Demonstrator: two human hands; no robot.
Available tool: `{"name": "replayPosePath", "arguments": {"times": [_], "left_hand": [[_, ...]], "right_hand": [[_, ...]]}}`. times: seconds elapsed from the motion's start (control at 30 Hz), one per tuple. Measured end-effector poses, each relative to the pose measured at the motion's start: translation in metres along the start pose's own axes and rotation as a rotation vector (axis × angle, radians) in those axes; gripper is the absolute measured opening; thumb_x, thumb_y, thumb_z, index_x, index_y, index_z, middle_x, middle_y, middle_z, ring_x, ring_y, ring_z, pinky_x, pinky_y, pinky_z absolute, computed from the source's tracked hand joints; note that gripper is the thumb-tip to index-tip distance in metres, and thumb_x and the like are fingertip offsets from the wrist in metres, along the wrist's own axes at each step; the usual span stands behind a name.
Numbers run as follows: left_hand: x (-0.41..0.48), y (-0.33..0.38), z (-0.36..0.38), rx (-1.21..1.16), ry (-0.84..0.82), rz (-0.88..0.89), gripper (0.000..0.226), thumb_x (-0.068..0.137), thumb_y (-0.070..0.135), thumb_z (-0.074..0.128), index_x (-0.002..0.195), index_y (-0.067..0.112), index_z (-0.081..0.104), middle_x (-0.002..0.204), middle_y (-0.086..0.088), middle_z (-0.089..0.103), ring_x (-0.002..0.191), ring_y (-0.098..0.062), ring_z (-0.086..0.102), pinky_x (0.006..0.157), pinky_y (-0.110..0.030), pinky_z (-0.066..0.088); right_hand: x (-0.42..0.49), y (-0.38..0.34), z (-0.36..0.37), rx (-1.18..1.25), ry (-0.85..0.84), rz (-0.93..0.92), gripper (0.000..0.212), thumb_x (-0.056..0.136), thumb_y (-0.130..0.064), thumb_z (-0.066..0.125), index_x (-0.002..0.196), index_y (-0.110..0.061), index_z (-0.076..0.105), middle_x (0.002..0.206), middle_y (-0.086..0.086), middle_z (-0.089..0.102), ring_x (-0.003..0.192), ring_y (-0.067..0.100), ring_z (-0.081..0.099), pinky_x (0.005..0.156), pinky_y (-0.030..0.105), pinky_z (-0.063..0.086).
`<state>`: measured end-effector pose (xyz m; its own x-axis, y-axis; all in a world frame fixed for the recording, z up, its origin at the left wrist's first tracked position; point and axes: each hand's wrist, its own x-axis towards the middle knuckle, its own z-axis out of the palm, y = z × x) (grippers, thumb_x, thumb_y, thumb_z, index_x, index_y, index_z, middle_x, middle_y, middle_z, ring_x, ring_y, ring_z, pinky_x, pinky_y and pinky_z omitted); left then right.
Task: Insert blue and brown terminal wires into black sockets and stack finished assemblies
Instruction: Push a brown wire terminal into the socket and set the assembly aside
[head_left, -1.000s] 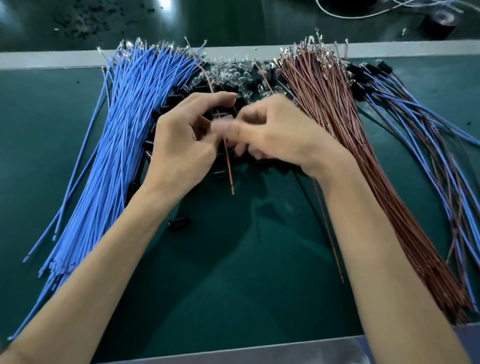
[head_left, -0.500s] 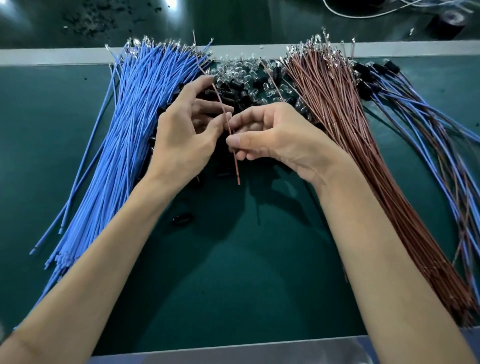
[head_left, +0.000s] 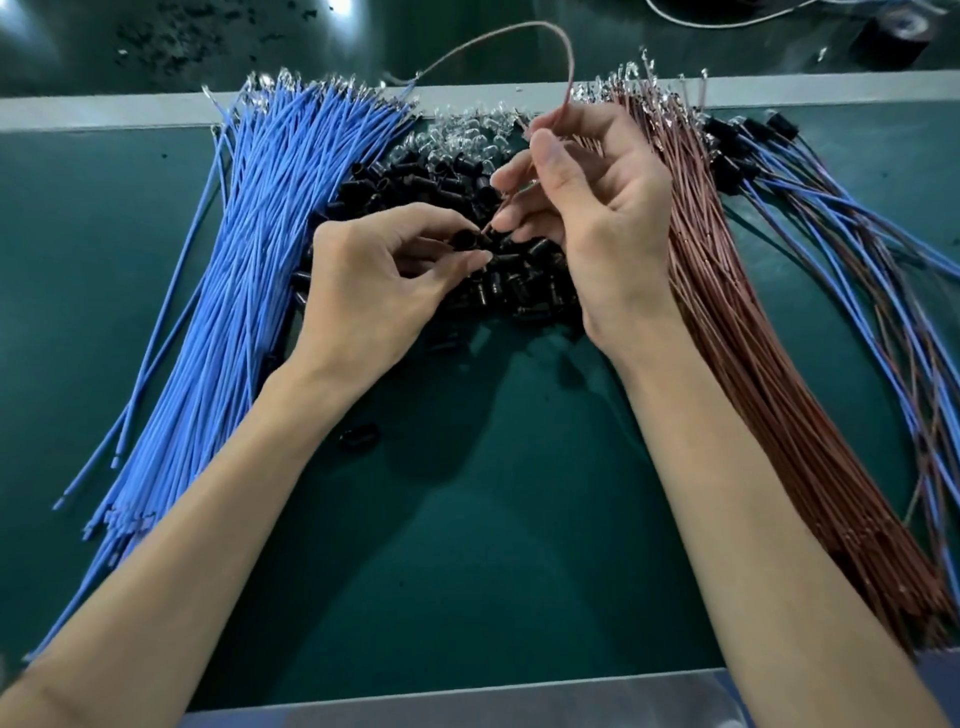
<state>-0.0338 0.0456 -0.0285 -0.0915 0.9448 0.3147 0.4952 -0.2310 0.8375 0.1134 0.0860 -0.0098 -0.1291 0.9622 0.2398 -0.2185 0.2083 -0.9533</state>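
**Near field.** Both forearms enter from the lower edge, which cuts them off, over a green mat (head_left: 467, 545). One loose socket (head_left: 358, 434) lies alone on the mat just right of the left forearm.

**Hands.** The left hand (head_left: 363, 291) pinches a black socket (head_left: 464, 240) between the tips of its thumb and forefinger, with its other fingers curled beneath. The right hand (head_left: 587, 208), just beyond and to the right, pinches a single brown wire (head_left: 571, 78) between thumb and forefinger, and its lower fingers are curled round the strand. The wire's lower end meets the socket. Fingertips cover the joint, so whether the terminal is seated cannot be told.

**Wire axis.** From the socket the wire runs away through the right hand. It rises past the thumb, arches over and bends back leftward, and its free end is blurred.

**Stock.** A pile of sockets (head_left: 415, 182) lies under and beyond both hands, partly covered by them, with clear bulbs (head_left: 467, 135) farther on.
- Blue wires (head_left: 249, 270) lie left of the left hand, running near to far with their metal tips at the far end.
- Brown wires (head_left: 753, 338) lie right of the right hand and are partly hidden by its forearm.
- Finished assemblies (head_left: 831, 218) lie farther right with their sockets at the far end, and their leads are cut off by the right edge.
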Motion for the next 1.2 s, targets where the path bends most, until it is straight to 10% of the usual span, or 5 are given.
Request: {"name": "replayPosePath", "arguments": {"times": [0.77,1.2], "left_hand": [[0.008,0.001,-0.004,-0.082,-0.024,-0.027,0.014,0.081,0.020,0.076,0.094,0.023,0.070,0.086,0.009,0.072,0.077,-0.004,0.069,0.074,-0.022,0.055],[0.018,0.021,-0.010,0.034,-0.127,-0.031,0.030,0.078,0.023,0.078,0.098,0.004,0.069,0.087,-0.002,0.072,0.079,-0.013,0.071,0.076,-0.027,0.058]], "right_hand": [[-0.003,0.012,0.005,-0.532,-0.086,-0.105,0.012,0.080,-0.010,0.075,0.078,-0.014,0.064,0.085,0.000,0.066,0.074,0.013,0.060,0.072,0.018,0.047],[0.000,0.007,0.002,-0.293,-0.075,0.098,0.016,0.090,-0.019,0.066,0.076,-0.013,0.072,0.055,-0.013,0.059,0.050,0.002,0.051,0.049,0.013,0.039]]}}
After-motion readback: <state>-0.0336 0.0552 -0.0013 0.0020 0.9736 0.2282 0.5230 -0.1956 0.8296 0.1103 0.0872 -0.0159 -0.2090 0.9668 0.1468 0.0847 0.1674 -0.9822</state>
